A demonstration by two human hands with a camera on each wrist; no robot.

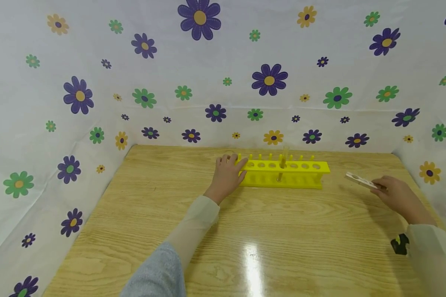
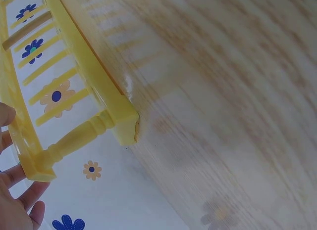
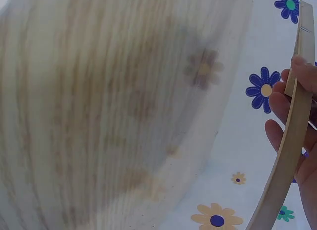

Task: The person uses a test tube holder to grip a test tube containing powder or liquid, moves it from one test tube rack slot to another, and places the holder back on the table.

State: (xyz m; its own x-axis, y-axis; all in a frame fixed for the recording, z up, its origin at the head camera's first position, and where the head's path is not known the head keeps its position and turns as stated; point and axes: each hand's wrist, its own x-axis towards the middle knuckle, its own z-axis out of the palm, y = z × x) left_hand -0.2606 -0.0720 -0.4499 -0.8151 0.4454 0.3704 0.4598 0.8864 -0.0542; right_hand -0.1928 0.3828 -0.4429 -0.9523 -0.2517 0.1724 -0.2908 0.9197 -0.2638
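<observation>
A yellow test tube rack (image 1: 282, 185) stands near the back of the table, a row of pegs along its rear. One glass test tube (image 1: 283, 159) with brownish-yellow contents is upright in a hole right of the rack's middle. My left hand (image 1: 226, 175) grips the rack's left end; in the left wrist view, its fingers (image 2: 32, 195) wrap around the corner of the top plate. To the right of the rack, above the table, my right hand (image 1: 397, 196) holds a wooden test tube clamp (image 1: 358, 180). The right wrist view shows the clamp's long handle (image 3: 283, 163) running past the fingers.
A small black object with a yellow-green patch (image 1: 399, 244) is by the right sleeve, partly covered by it. White cloth with printed flowers (image 1: 230, 53) closes off the back and sides of the wooden table (image 1: 275, 231).
</observation>
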